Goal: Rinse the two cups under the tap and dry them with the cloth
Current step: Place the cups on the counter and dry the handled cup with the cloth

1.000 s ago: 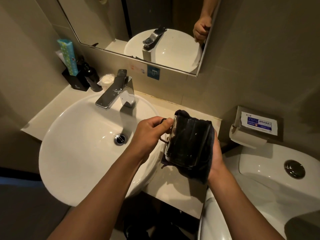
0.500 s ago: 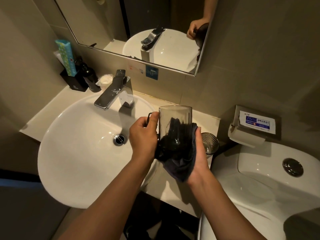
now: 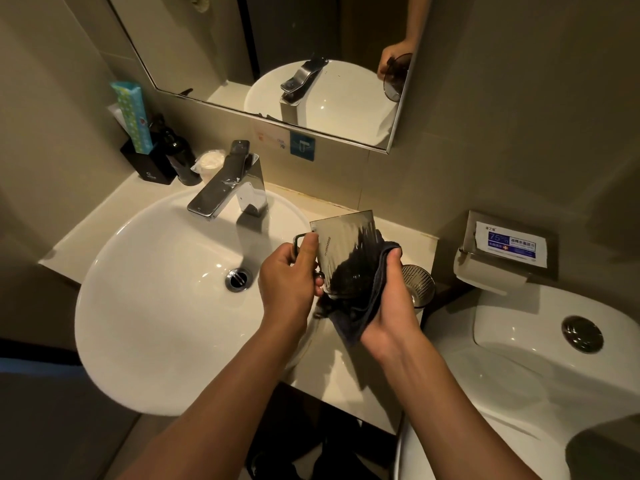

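Gripping of the smoky see-through cup [image 3: 341, 247] by its handle is done by the left hand [image 3: 289, 277], fingers curled shut round the handle w/ the thumb pressed on the cup's side. Cup is held tilted above the counter [image 3: 346, 382], just right of the white basin [image 3: 156, 306], its mouth turned down toward the right hand. A dark cloth [image 3: 367, 306] is bunched at that mouth; part of it is seen thru the wall, pushed inside. The cloth is clamped by the right hand [image 3: 394, 306], palm wrapped over the outside & thumb pinching the upper edge at the cup's side; loose folds hang below both hands.

A 2nd cup [image 3: 417, 284], ribbed & clear, is seen on the counter right behind the right hand, partly hidden by it, close to the counter's right edge. Whether it's wet can't be told.

The chrome tap [image 3: 227, 188] is seen at the back of the basin; no water is seen at the spout. A black bottle [image 3: 180, 157] & a black holder w/ a turquoise pack [image 3: 133, 117] are set at the back-left corner. Cup & left hand are reflected in the mirror [image 3: 346, 46].
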